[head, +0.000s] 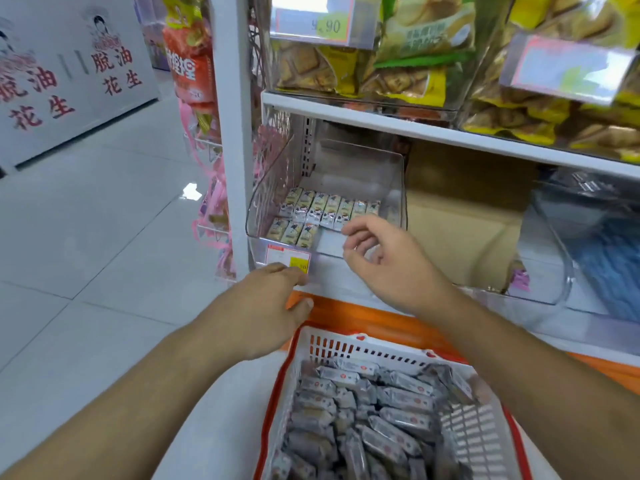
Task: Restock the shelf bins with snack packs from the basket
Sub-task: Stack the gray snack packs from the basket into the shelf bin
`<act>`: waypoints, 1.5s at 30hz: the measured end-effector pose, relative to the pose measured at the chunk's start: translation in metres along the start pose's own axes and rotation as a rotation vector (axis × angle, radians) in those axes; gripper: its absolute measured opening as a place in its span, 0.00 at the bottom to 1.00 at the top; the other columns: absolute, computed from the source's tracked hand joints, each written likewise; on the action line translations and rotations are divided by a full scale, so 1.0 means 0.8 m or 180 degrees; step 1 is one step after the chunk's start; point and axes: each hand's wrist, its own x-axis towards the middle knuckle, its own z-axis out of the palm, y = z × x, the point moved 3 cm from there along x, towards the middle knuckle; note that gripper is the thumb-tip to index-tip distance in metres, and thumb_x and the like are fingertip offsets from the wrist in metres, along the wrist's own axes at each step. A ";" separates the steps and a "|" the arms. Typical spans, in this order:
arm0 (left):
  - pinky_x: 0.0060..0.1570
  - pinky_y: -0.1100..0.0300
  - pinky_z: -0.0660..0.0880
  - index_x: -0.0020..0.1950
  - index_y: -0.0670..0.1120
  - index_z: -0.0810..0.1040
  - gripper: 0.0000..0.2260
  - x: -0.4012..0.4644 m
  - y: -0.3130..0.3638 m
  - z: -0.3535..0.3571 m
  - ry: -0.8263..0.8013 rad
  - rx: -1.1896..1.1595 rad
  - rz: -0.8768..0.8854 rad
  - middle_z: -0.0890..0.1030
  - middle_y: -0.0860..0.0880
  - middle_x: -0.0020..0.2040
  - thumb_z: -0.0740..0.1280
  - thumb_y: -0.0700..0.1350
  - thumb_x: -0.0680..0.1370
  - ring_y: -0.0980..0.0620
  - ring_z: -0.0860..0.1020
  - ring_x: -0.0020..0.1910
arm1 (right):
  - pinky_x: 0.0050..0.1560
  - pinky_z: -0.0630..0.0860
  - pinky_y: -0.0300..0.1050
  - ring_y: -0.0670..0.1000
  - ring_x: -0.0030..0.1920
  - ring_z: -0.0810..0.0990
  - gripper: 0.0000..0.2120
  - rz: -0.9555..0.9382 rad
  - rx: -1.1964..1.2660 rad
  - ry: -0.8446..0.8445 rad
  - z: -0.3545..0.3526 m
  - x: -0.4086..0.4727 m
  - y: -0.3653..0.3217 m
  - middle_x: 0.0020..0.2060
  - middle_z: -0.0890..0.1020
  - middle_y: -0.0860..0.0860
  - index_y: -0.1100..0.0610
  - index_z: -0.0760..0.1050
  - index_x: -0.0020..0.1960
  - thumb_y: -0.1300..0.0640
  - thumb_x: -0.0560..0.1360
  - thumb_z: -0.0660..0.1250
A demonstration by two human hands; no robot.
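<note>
**Both hands empty at the bin front, basket full below**

While both arms reach forward, the white shelf [433,131] fills the frame from 12 to 3 o'clock, its upper tier carrying clear bins of yellow and green biscuit bags [408,67].

Floor [86,237]: pale tiles, 9 o'clock. White sign board with red characters [69,74] at 10 o'clock.

Basket [346,344]: white slotted wall, red-orange rim, at 6 o'clock, directly below the hands. Heaped with grey-wrapped snack packs [374,410], lying at mixed angles.

Clear shelf bin [263,188]: centre frame, lower tier, just left of a brown cardboard box [460,209]. Floor of bin partly covered: one full back row of packs in the bin [329,207] and a short front row of three at its left; front right of the bin bare. Price label [289,259], yellow and white, on the bin's front lip.

Left hand [266,306]: at 7 o'clock from the bin, fingertips touching the lip just beside the label, fingers bent loosely, holding nothing.

Right hand [384,261]: over the bin's front right corner, fingers loosely curled and parted, nothing between them.
</note>
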 end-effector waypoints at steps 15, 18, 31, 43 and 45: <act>0.81 0.43 0.46 0.81 0.51 0.28 0.45 -0.065 -0.049 0.268 -0.1374 -0.0526 -0.1180 0.25 0.54 0.80 0.58 0.66 0.82 0.42 0.39 0.83 | 0.68 0.76 0.49 0.55 0.70 0.77 0.30 0.1577 -0.0770 -0.2174 0.159 -0.241 0.209 0.78 0.67 0.51 0.43 0.63 0.81 0.47 0.82 0.68; 0.81 0.41 0.46 0.81 0.52 0.28 0.44 -0.057 -0.048 0.268 -0.1501 -0.0617 -0.1285 0.25 0.55 0.79 0.57 0.68 0.81 0.41 0.38 0.83 | 0.67 0.76 0.55 0.62 0.75 0.69 0.31 0.1711 -0.0880 -0.2388 0.184 -0.244 0.223 0.80 0.61 0.55 0.41 0.58 0.83 0.44 0.83 0.64; 0.80 0.42 0.48 0.82 0.48 0.31 0.41 -0.053 -0.043 0.258 -0.1602 -0.0604 -0.1307 0.28 0.53 0.81 0.54 0.65 0.83 0.40 0.42 0.83 | 0.54 0.81 0.57 0.53 0.49 0.79 0.12 0.1523 -0.1312 -0.2190 0.187 -0.265 0.223 0.48 0.80 0.49 0.48 0.75 0.53 0.64 0.76 0.69; 0.72 0.52 0.70 0.80 0.44 0.65 0.29 -0.039 0.039 0.139 -0.1515 -0.0227 -0.0656 0.68 0.46 0.78 0.65 0.56 0.82 0.46 0.69 0.75 | 0.48 0.80 0.38 0.44 0.42 0.85 0.07 0.1418 -0.0415 -0.0818 0.065 -0.180 0.124 0.36 0.85 0.49 0.54 0.84 0.48 0.65 0.77 0.74; 0.68 0.53 0.74 0.76 0.49 0.70 0.31 -0.035 0.062 0.114 -0.1433 -0.0522 -0.0551 0.76 0.51 0.71 0.69 0.63 0.78 0.50 0.76 0.66 | 0.48 0.80 0.43 0.46 0.40 0.85 0.06 0.1229 -0.0300 -0.0482 0.027 -0.152 0.096 0.32 0.83 0.48 0.53 0.83 0.46 0.63 0.77 0.75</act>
